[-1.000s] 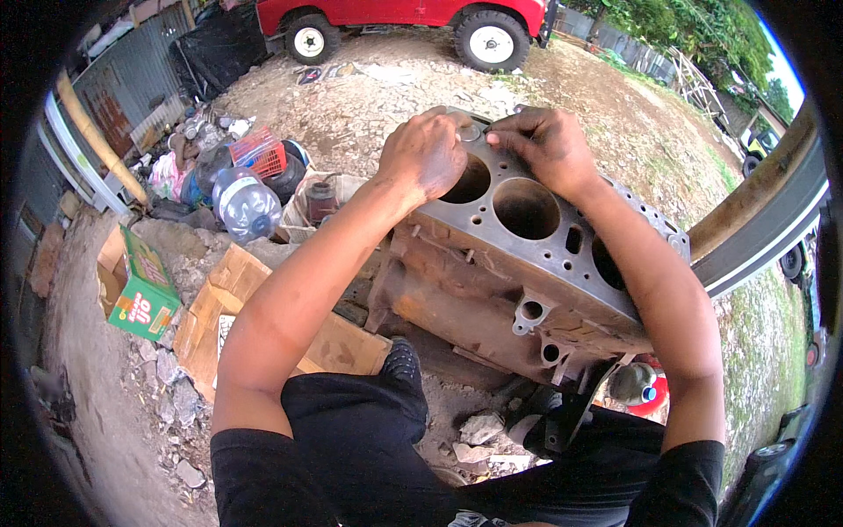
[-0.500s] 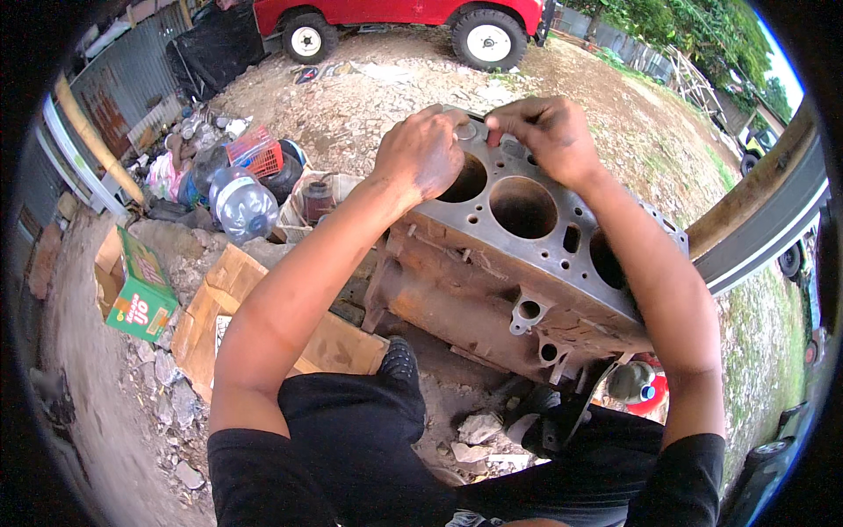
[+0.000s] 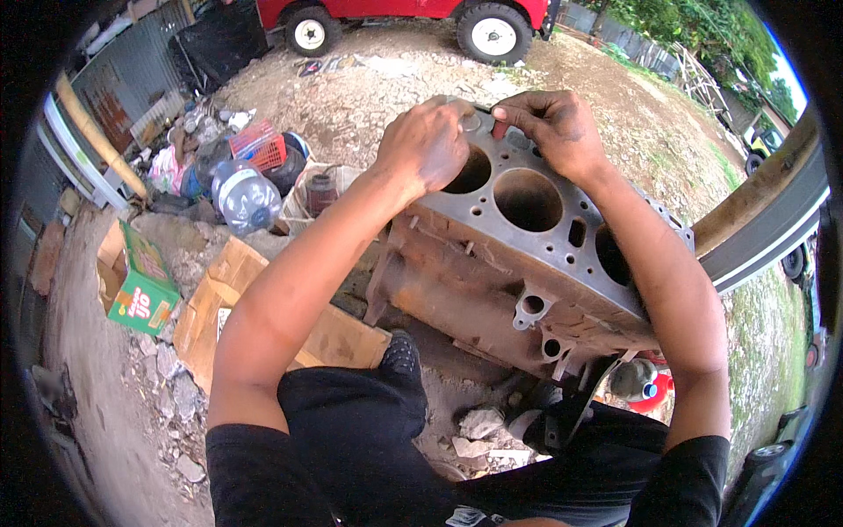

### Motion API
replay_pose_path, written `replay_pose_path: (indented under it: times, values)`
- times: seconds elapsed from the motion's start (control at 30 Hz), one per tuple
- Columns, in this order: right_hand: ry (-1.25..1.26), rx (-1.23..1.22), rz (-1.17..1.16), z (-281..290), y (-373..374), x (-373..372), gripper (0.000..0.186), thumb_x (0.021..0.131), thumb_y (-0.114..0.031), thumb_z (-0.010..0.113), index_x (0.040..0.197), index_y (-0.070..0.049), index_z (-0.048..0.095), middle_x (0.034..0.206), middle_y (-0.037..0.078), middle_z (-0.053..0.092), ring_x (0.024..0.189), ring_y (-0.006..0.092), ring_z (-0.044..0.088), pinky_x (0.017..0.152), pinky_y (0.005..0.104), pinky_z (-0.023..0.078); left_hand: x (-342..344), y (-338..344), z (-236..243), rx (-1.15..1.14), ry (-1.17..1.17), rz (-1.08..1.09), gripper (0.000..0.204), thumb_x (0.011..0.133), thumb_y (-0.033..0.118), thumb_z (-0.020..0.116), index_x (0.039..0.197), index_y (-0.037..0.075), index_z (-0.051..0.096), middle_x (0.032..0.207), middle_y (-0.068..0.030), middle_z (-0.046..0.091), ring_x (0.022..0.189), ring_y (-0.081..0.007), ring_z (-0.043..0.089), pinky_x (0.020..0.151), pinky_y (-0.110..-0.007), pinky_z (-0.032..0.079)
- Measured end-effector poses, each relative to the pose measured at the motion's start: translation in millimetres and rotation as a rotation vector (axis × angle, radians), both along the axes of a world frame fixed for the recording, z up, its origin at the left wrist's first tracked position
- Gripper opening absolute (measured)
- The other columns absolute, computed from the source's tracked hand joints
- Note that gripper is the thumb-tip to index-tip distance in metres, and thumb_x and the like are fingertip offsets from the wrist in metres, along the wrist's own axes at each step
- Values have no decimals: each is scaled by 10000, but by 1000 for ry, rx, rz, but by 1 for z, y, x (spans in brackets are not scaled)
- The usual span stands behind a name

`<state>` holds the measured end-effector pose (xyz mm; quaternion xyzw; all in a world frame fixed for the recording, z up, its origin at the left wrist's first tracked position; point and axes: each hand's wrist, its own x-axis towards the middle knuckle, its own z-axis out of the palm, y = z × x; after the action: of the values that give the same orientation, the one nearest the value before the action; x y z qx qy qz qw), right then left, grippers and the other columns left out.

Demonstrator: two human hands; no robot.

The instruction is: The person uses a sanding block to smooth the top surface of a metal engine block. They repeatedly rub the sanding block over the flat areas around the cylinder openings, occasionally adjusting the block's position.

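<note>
An engine block (image 3: 492, 290) stands in front of me, its flat top bare grey metal and its side rusty brown. Round cylinder bores (image 3: 527, 200) and smaller holes open in the top. At the far left end of that face my left hand (image 3: 426, 145) is closed, with its fingertips at the far edge; what they grip, if anything, is hidden. Across from it, my right hand (image 3: 562, 132) pinches a small reddish-brown piece (image 3: 500, 129) between thumb and fingers, just over the top face. The exact kind of this piece cannot be made out.
Left of the block lie an opened cardboard box (image 3: 219, 290), a green carton (image 3: 140, 281), a large clear plastic bottle (image 3: 246, 198) and a red basket (image 3: 259, 145). A wooden post (image 3: 755, 193) rises at right. A red vehicle (image 3: 395, 9) is parked beyond.
The right thumb has lifted a little, and more of the reddish-brown piece shows beneath it. My left hand stays at the far edge. The whole view has shifted slightly.
</note>
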<state>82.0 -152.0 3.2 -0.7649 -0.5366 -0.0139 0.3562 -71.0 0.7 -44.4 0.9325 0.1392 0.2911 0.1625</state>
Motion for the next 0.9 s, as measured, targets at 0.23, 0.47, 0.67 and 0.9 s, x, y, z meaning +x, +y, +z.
replay_pose_path:
  times: [0.23,0.47,0.67,0.9]
  values:
    - [44,-30,29,-2,2,4,277,953,-378,756,873,-128,842,790,94,775,649,213,682,683,367,553,-3,2,3,1,33,11,337,995,107,532,1281,30,694,1241,-237,719,1189,-434,665,1047,-508,510]
    - [-76,1,26,-6,7,6,221,949,-328,755,892,-138,852,822,78,790,680,229,702,722,372,570,4,-3,9,26,24,-13,354,997,119,539,1309,55,693,1236,-248,719,1156,-440,680,1028,-523,520]
    - [-4,2,35,6,0,10,258,943,-361,746,834,-151,849,756,58,758,645,200,649,696,358,545,1,-7,12,40,87,19,379,980,110,522,1312,111,705,1211,-255,721,1139,-444,682,1000,-526,531]
    - [-31,-60,73,0,2,12,247,982,-269,734,895,-62,836,913,83,804,868,153,713,870,347,549,5,0,1,61,36,23,450,853,101,602,1286,129,721,1185,-220,706,1082,-420,713,976,-492,572]
